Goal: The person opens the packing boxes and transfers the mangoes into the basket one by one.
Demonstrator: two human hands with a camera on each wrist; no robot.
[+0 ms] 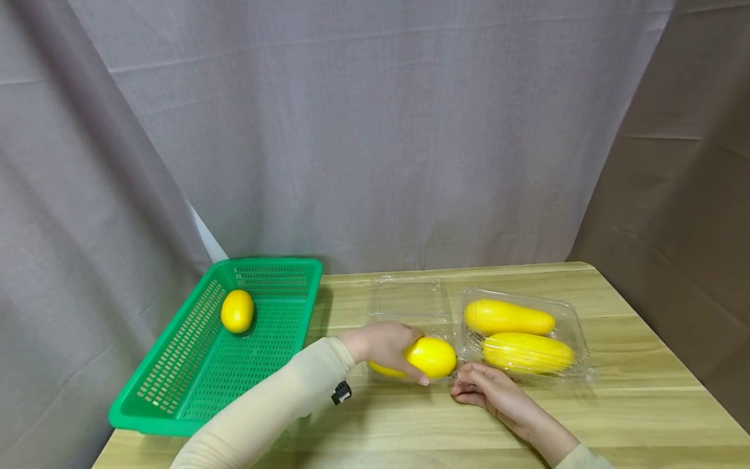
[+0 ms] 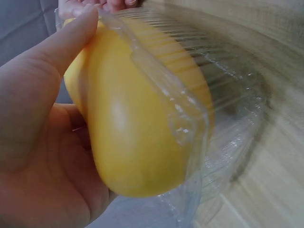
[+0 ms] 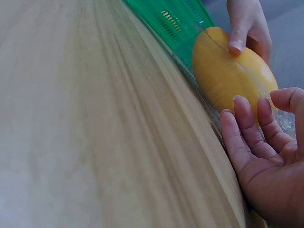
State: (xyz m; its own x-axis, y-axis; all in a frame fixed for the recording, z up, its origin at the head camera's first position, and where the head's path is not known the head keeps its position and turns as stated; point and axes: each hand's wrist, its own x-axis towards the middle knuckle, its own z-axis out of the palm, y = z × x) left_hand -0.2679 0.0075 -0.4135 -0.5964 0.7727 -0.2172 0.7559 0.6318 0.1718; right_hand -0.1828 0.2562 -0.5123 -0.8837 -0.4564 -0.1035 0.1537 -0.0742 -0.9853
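In the head view, my left hand (image 1: 383, 345) grips a smooth yellow papaya-shaped fruit (image 1: 435, 357) from above, thumb on its near side. That fruit lies within the base of a clear plastic clamshell box (image 2: 192, 111), whose lid (image 1: 409, 298) is folded back toward the curtain. The left wrist view shows the thumb across the narrower end and the box rim beside the fruit. My right hand (image 1: 498, 396) pinches the box's near right corner; in the right wrist view its fingertips (image 3: 243, 105) lie against the plastic wall, with the thumb at the rim.
Left on the wooden table (image 1: 398, 423) stands a green perforated basket (image 1: 313, 286) with one yellow fruit (image 1: 237, 311) inside. At right, a second clear box (image 1: 577, 326) holds two long yellow fruits (image 1: 527, 352). A grey curtain (image 1: 375, 130) hangs behind the table.
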